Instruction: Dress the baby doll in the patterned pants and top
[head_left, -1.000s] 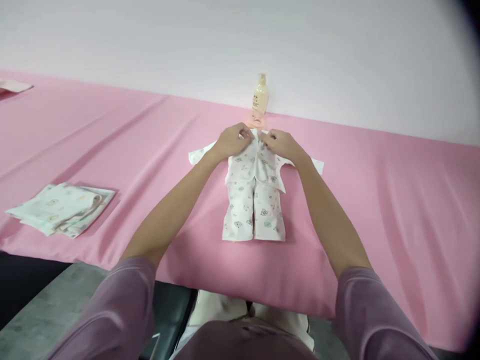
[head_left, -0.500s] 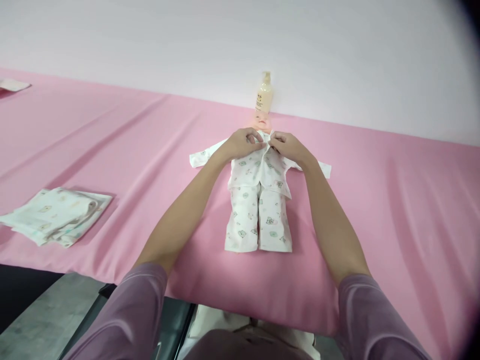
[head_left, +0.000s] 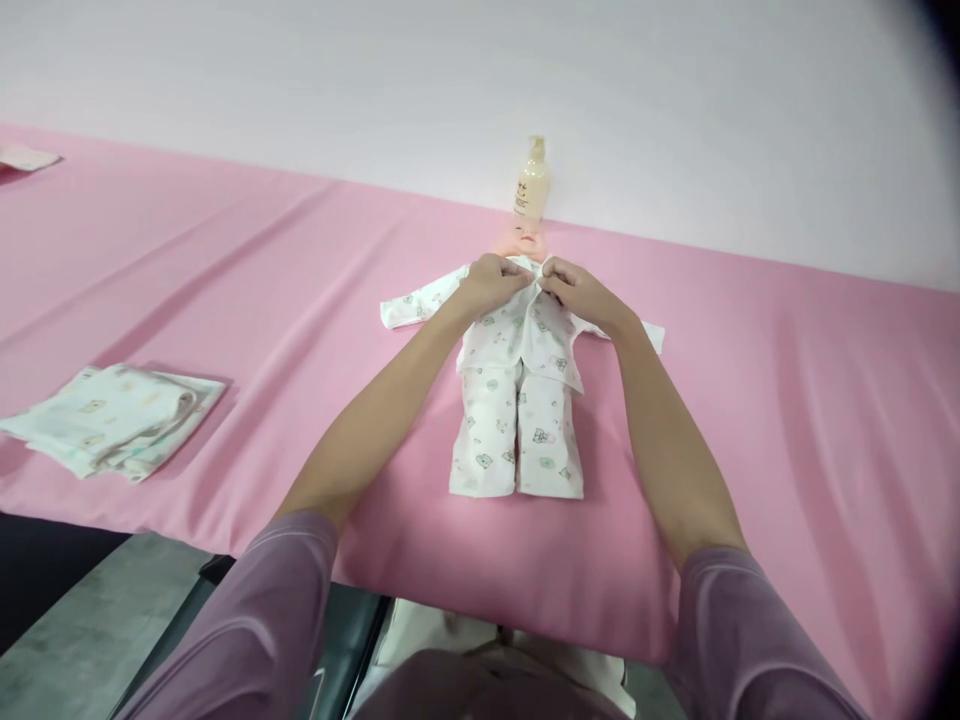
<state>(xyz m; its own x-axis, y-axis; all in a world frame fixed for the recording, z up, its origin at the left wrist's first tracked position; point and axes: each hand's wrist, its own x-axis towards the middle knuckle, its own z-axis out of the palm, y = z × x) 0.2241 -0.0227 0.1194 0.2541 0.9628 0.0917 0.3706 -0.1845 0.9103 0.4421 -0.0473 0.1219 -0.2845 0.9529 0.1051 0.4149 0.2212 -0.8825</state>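
Observation:
A baby doll [head_left: 523, 243] lies on its back on the pink table cover [head_left: 787, 400], dressed in a white printed top [head_left: 517, 335] and matching trousers [head_left: 516, 440]. Its head points toward the wall and is mostly hidden behind my hands. My left hand [head_left: 491, 280] and my right hand [head_left: 574, 288] meet at the top's collar, each with fingers pinched on one edge of the front opening. The top's sleeves spread out flat to both sides.
A cream pump bottle [head_left: 531, 182] stands by the white wall just beyond the doll's head. A folded stack of printed baby cloths [head_left: 112, 418] lies at the left near the table's front edge. Another pale cloth [head_left: 26, 157] shows at the far left.
My hands have stayed at the collar, drawing slightly closer together. The view has shifted a little, so the doll and bottle sit slightly further right in the frame.

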